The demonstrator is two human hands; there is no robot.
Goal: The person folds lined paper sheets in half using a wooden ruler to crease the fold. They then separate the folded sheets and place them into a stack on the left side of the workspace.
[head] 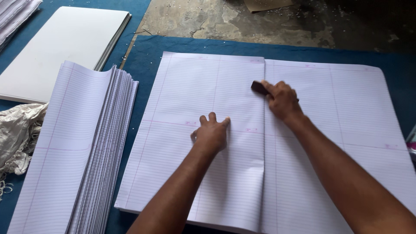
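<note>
both forearms reach over the big ruled sheet point(208, 143) on the blue mat point(147, 56). left hand point(211, 134) lies flat, fingers spread, pinning it; right hand point(282, 100) grips a dark block point(259, 87), pressing along the centre fold point(264, 130) to sharpen the crease.

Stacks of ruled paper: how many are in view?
2. One fanned stack of folded ruled sheets lies at left. One wide stack lies in the middle, under the left hand and the right hand. More may lie beyond the frame.
</note>
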